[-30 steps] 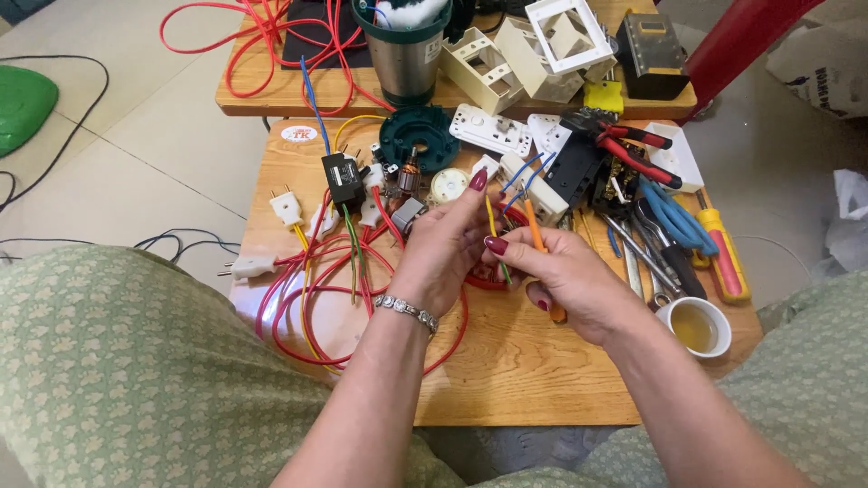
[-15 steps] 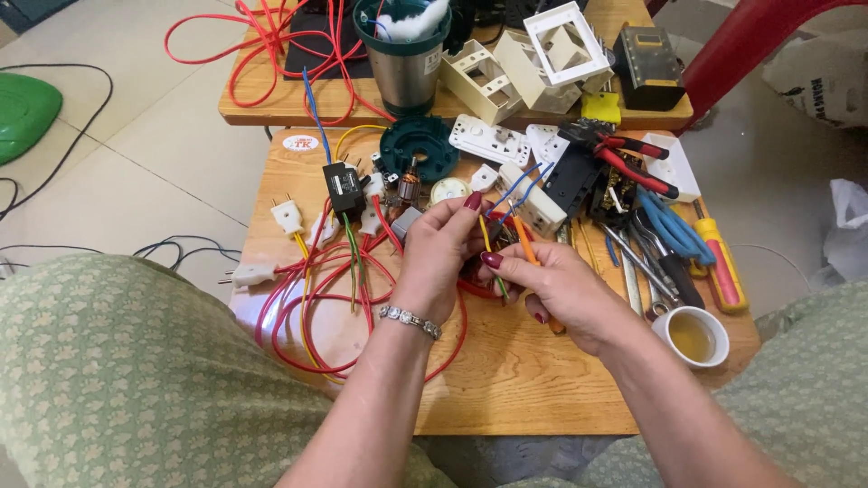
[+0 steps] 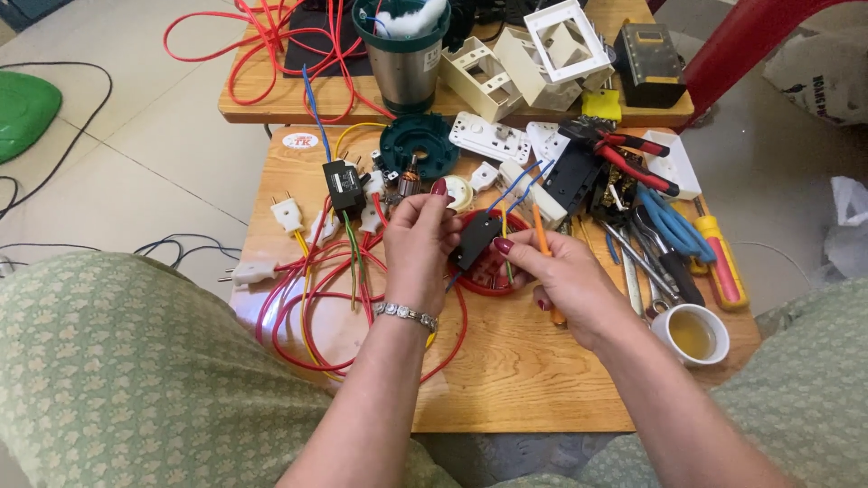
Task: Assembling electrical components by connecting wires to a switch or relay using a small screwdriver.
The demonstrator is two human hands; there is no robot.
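Note:
My left hand [image 3: 418, 242] and my right hand [image 3: 559, 280] meet above the middle of a small wooden table [image 3: 506, 380]. Between their fingertips is a small black flat part [image 3: 476, 240] with blue and yellow wires [image 3: 512, 188] coming off it. Both hands pinch this part. My right hand also holds an orange-handled screwdriver [image 3: 543, 248] along its palm. Under the black part lies a red round cover [image 3: 491, 271]. A silver bracelet [image 3: 407, 314] is on my left wrist.
Red cable loops [image 3: 312, 303] and white plugs [image 3: 287, 215] lie left. A green round base [image 3: 418, 145], white sockets [image 3: 491, 140], red pliers [image 3: 624, 152], blue-handled tools [image 3: 669, 226] and a cup of liquid [image 3: 693, 333] crowd the table. A second table [image 3: 271, 101] holds a metal cylinder [image 3: 407, 54].
My hands have drawn slightly nearer and lifted the black part clear of the red cover; the orange screwdriver has tilted more upright in my right hand.

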